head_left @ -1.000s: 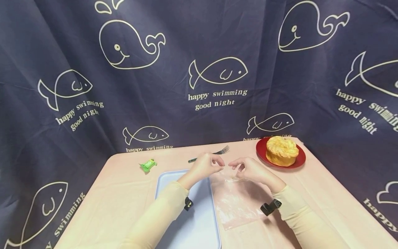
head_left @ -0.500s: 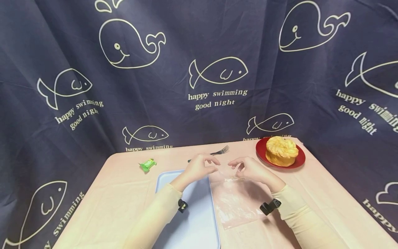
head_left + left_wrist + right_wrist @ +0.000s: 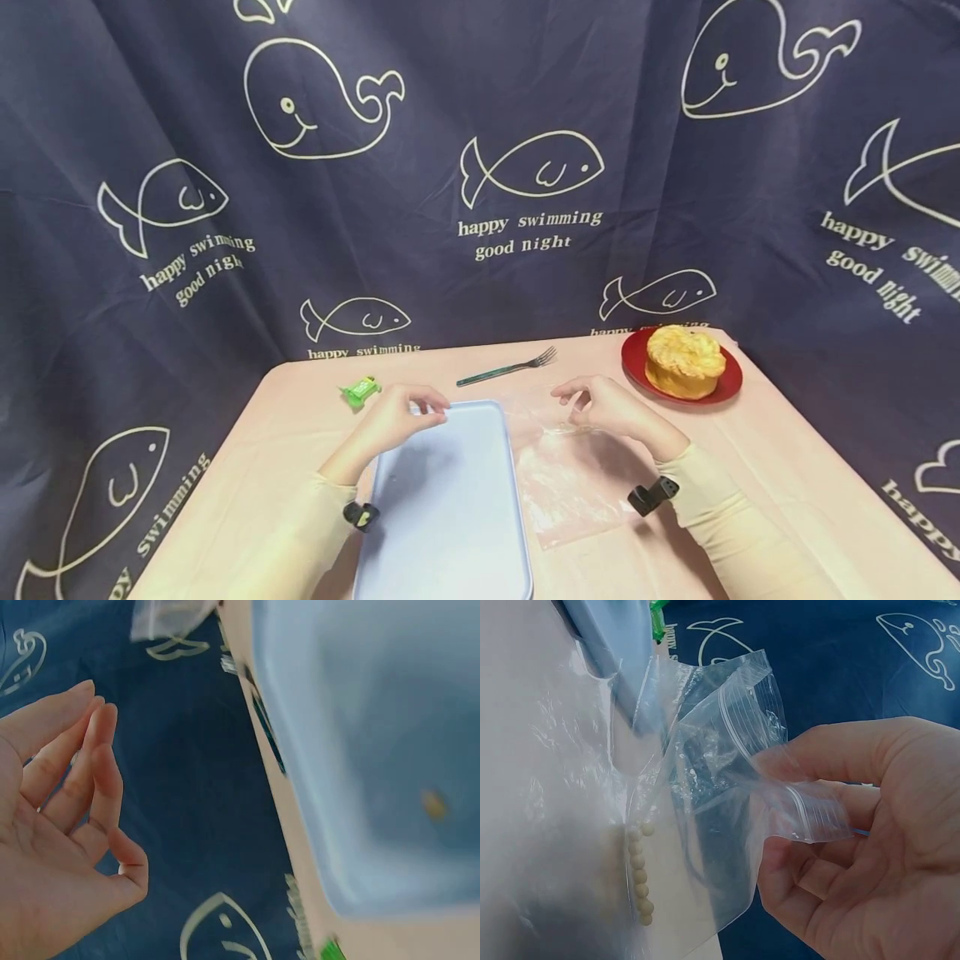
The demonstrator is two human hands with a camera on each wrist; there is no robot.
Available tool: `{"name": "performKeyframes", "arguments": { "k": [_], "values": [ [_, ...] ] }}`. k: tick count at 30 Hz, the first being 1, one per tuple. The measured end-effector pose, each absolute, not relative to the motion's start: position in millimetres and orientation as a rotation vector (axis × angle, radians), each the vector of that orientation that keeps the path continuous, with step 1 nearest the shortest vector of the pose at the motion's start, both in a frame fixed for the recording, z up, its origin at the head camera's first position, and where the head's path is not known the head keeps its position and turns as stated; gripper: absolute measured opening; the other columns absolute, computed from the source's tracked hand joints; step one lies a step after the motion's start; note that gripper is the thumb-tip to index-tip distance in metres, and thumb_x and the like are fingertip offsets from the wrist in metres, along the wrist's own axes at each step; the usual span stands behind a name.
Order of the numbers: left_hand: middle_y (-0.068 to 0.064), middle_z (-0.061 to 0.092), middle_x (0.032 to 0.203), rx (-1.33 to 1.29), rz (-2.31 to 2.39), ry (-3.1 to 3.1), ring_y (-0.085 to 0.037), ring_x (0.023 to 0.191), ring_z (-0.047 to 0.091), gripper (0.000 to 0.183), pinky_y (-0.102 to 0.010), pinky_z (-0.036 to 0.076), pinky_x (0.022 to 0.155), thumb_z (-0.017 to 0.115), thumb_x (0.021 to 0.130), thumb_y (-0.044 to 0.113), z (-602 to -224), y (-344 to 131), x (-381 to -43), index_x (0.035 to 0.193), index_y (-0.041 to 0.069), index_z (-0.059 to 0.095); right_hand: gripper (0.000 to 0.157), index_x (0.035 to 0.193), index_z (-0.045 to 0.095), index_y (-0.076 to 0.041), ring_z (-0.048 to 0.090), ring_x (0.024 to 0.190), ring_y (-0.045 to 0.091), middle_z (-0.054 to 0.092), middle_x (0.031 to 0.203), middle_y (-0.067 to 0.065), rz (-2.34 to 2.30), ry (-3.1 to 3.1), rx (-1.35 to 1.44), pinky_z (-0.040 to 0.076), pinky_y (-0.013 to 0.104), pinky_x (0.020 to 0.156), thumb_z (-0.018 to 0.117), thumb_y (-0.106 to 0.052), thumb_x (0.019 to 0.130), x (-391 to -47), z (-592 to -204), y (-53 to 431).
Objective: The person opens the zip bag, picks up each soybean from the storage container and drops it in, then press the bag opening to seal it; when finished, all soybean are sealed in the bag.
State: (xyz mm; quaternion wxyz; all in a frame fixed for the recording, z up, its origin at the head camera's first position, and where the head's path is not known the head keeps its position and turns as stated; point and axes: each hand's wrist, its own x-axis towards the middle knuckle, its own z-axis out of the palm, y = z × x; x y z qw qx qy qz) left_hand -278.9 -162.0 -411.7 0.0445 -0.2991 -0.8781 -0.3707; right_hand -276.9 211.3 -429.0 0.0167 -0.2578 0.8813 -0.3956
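Observation:
My right hand pinches the mouth of a clear zip-lock bag, whose lower part spreads toward the table's near side. In the right wrist view several pale round beads line up inside the bag. Above the light blue tray, near its far left corner, my left hand hovers with fingers loosely bent and nothing visible between them. A small, blurred yellowish thing shows over the tray floor in the left wrist view.
Behind the tray lies a fork with a dark green handle. A green wrapped packet sits at the back left. On the back right corner, a red plate bears a round golden bread. A navy curtain hangs behind.
My left hand has moved left, away from the bag's mouth to above the tray, uncovering the fork's handle. My right hand has stayed in place, gripping the bag.

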Motion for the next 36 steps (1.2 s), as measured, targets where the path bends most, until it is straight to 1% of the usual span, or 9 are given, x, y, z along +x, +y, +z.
{"name": "performKeyframes", "arguments": {
  "k": [2, 5, 9, 11, 16, 20, 23, 29, 36],
  "values": [
    [0.015, 0.071, 0.089, -0.872, -1.119, -2.721, -0.010, 0.081, 0.062, 0.012, -0.030, 0.051, 0.069, 0.081, 0.087, 0.013, -413.7, -177.6, -275.7, 0.096, 0.019, 0.079, 0.043, 0.120, 0.070, 0.006, 0.063, 0.078, 0.016, 0.070, 0.097, 0.008, -1.228, 2.744, -0.803, 0.053, 0.027, 0.063, 0.070, 0.005, 0.077, -277.8, -428.5, 211.4],
    [0.013, 0.071, 0.086, -0.858, -1.123, -2.766, -0.011, 0.079, 0.060, 0.013, -0.028, 0.050, 0.066, 0.082, 0.085, 0.011, -419.6, -198.3, -273.7, 0.096, 0.017, 0.080, 0.043, 0.121, 0.070, 0.006, 0.063, 0.079, 0.016, 0.070, 0.099, 0.013, -1.219, 2.755, -0.796, 0.053, 0.027, 0.065, 0.071, 0.004, 0.077, -278.6, -427.0, 211.9],
    [0.011, 0.072, 0.082, -0.891, -1.114, -2.836, -0.010, 0.073, 0.058, 0.013, -0.026, 0.048, 0.064, 0.084, 0.081, 0.006, -429.5, -217.4, -273.3, 0.091, 0.014, 0.080, 0.044, 0.121, 0.068, 0.008, 0.063, 0.080, 0.017, 0.070, 0.100, 0.019, -1.217, 2.762, -0.804, 0.053, 0.027, 0.067, 0.072, 0.004, 0.078, -278.6, -425.5, 213.8],
    [0.011, 0.072, 0.081, -0.916, -1.096, -2.874, -0.009, 0.071, 0.056, 0.013, -0.026, 0.047, 0.063, 0.084, 0.080, 0.006, -435.4, -222.7, -274.3, 0.089, 0.013, 0.080, 0.044, 0.120, 0.069, 0.009, 0.064, 0.080, 0.017, 0.070, 0.099, 0.019, -1.230, 2.768, -0.806, 0.053, 0.027, 0.068, 0.071, 0.005, 0.077, -277.7, -425.0, 215.4],
    [0.012, 0.068, 0.075, -0.965, -1.075, -2.955, -0.007, 0.069, 0.055, 0.012, -0.025, 0.046, 0.065, 0.087, 0.077, 0.008, -447.4, -228.4, -276.2, 0.085, 0.013, 0.080, 0.043, 0.119, 0.069, 0.008, 0.064, 0.079, 0.016, 0.070, 0.096, 0.015, -1.249, 2.784, -0.812, 0.053, 0.026, 0.067, 0.071, 0.007, 0.076, -275.8, -425.1, 218.7],
    [0.014, 0.066, 0.071, -0.975, -1.029, -2.992, -0.006, 0.068, 0.057, 0.013, -0.025, 0.048, 0.066, 0.087, 0.075, 0.008, -453.5, -230.0, -274.7, 0.082, 0.015, 0.079, 0.044, 0.119, 0.069, 0.008, 0.065, 0.080, 0.018, 0.070, 0.097, 0.010, -1.268, 2.763, -0.813, 0.054, 0.026, 0.066, 0.072, 0.007, 0.076, -276.8, -425.1, 219.0],
    [0.014, 0.066, 0.071, -0.960, -1.002, -3.000, -0.006, 0.069, 0.057, 0.015, -0.025, 0.048, 0.068, 0.087, 0.075, 0.007, -456.5, -229.7, -272.5, 0.081, 0.017, 0.078, 0.043, 0.119, 0.070, 0.007, 0.065, 0.081, 0.020, 0.070, 0.098, 0.012, -1.269, 2.757, -0.804, 0.054, 0.026, 0.066, 0.073, 0.007, 0.076, -277.8, -425.7, 218.5],
    [0.015, 0.065, 0.071, -0.913, -0.961, -3.016, -0.005, 0.070, 0.056, 0.017, -0.027, 0.048, 0.072, 0.085, 0.076, 0.004, -461.1, -229.5, -266.0, 0.077, 0.019, 0.076, 0.043, 0.121, 0.068, 0.008, 0.063, 0.081, 0.021, 0.069, 0.101, 0.020, -1.256, 2.731, -0.769, 0.053, 0.026, 0.065, 0.073, 0.006, 0.078, -277.5, -428.6, 216.3],
    [0.016, 0.067, 0.073, -0.871, -0.900, -3.023, -0.007, 0.071, 0.054, 0.017, -0.028, 0.047, 0.070, 0.083, 0.077, 0.005, -465.3, -231.0, -262.2, 0.074, 0.020, 0.075, 0.043, 0.120, 0.069, 0.007, 0.063, 0.080, 0.021, 0.069, 0.101, 0.021, -1.255, 2.719, -0.779, 0.053, 0.027, 0.065, 0.071, 0.007, 0.078, -277.7, -430.3, 212.9]
  ]
}}
